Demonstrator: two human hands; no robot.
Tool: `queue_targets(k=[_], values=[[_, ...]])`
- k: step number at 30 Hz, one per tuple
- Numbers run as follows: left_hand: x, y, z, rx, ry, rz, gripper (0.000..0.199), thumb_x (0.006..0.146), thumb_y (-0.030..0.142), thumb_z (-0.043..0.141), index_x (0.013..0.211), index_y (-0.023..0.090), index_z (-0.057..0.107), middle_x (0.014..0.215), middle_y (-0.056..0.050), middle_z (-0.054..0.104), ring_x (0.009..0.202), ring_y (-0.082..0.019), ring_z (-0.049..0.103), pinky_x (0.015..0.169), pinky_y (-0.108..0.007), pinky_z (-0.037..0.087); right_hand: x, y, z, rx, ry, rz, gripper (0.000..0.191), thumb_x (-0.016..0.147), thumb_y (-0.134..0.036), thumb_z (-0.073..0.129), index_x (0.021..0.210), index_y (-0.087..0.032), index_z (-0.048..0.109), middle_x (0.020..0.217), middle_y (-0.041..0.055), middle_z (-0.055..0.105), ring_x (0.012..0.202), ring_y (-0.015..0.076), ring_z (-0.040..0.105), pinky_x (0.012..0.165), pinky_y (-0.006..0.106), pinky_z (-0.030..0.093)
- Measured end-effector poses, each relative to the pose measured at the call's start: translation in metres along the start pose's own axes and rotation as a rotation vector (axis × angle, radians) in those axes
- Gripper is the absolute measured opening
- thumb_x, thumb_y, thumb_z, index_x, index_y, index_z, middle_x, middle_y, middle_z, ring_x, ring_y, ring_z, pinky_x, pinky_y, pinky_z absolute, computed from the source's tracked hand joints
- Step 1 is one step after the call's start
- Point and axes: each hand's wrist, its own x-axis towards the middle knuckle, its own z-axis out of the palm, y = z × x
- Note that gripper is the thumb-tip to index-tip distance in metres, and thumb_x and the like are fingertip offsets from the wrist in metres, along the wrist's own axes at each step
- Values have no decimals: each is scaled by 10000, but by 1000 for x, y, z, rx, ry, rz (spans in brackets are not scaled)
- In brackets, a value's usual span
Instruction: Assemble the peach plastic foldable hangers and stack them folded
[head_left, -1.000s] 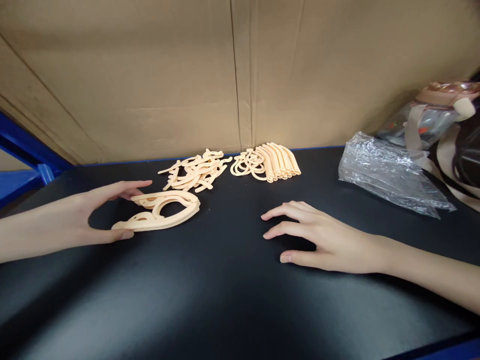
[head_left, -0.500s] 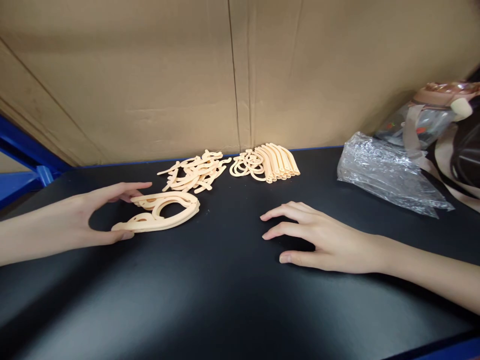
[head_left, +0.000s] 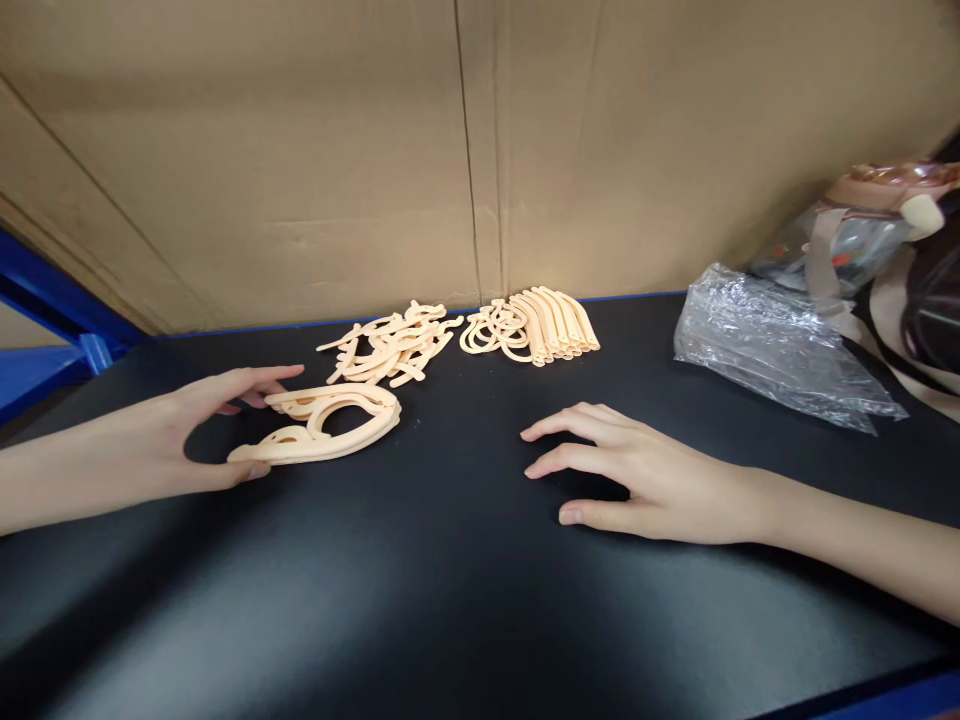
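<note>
At the left of the table, my left hand (head_left: 195,430) spans the open end of a small stack of cream folding hangers (head_left: 356,440). Its thumb touches the near arm and its fingers touch the far arm. The stack lies flat, its curved arms folded round into a loop. My right hand (head_left: 637,475) hovers or rests lightly over the table, palm down, fingers apart with nothing in them. Behind the stack is a loose heap of cream hook-like pieces (head_left: 394,345). To the right of that heap are cream ring-shaped pieces (head_left: 495,330) and a neat row of curved arms (head_left: 559,325).
The black tabletop (head_left: 450,580) backs onto a cardboard wall (head_left: 337,150). Crumpled clear plastic bags (head_left: 765,345) lie at the right, beside a strapped clear bottle (head_left: 862,245) and a dark object. A blue metal frame (head_left: 45,290) stands at the left.
My left hand and the hanger stack have shifted very slightly to the right. My right hand stays where it was.
</note>
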Motion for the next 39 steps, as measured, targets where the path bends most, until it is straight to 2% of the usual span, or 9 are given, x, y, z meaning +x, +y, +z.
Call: queue_targets(k=[4,8,11,13,18,24,29,33,39], values=[[-2,1,-2,-15,-16,-16,921,667,629,615,1461,304,279,1366,-13,512,1249,-256,494,1068,-374,381,-1,0,0,-7,-1,-8,335,924,-445,534,1197,-265,607,1367,46,491,1231,196,447,1060,388,351],[-4,20,-8,-101,42,-125,956,590,708,618,1410,300,345,1395,-9,487,1255,-263,474,1071,-393,358,-2,-1,0,-22,-1,-15,336,930,-440,526,1207,-265,599,1374,40,490,1244,189,441,1071,379,345],[1,45,-14,-132,247,-142,812,627,756,496,1229,212,526,1176,-53,616,1053,-263,576,929,-361,434,-2,-1,0,-32,-1,-16,336,936,-439,516,1212,-264,596,1380,32,486,1253,180,434,1081,368,340],[8,60,-16,-82,309,-107,683,700,719,422,1093,189,600,985,-53,648,885,-233,601,810,-328,447,-2,-1,0,-34,0,-17,335,938,-436,513,1215,-266,593,1384,27,483,1259,175,429,1081,361,345],[34,85,-15,108,244,46,436,824,555,423,938,197,644,894,-26,640,785,-178,559,693,-260,386,-3,-1,1,-49,13,-26,335,942,-428,507,1221,-263,591,1383,34,488,1257,185,437,1080,378,352],[60,107,-17,224,139,-73,321,804,513,503,881,233,641,850,7,638,721,-179,533,626,-256,312,-5,-1,0,-65,24,-41,340,948,-417,500,1234,-255,586,1381,50,494,1257,198,443,1070,392,369],[68,111,-21,207,97,-88,253,770,460,513,796,247,647,766,33,632,667,-163,524,609,-251,308,-6,-1,-1,-81,7,-48,355,959,-423,476,1253,-250,574,1396,42,479,1259,190,432,1073,381,362],[68,112,-23,182,117,-109,249,746,457,535,779,238,650,695,38,603,637,-155,512,590,-246,303,-5,0,-2,-88,9,-54,361,962,-422,471,1258,-241,571,1399,48,476,1268,195,426,1088,387,343],[56,122,-24,143,262,-186,283,726,470,538,842,236,646,729,32,609,641,-155,528,584,-246,318,-6,0,0,-89,13,-67,362,962,-423,470,1256,-239,570,1398,47,479,1264,189,431,1086,381,339]])
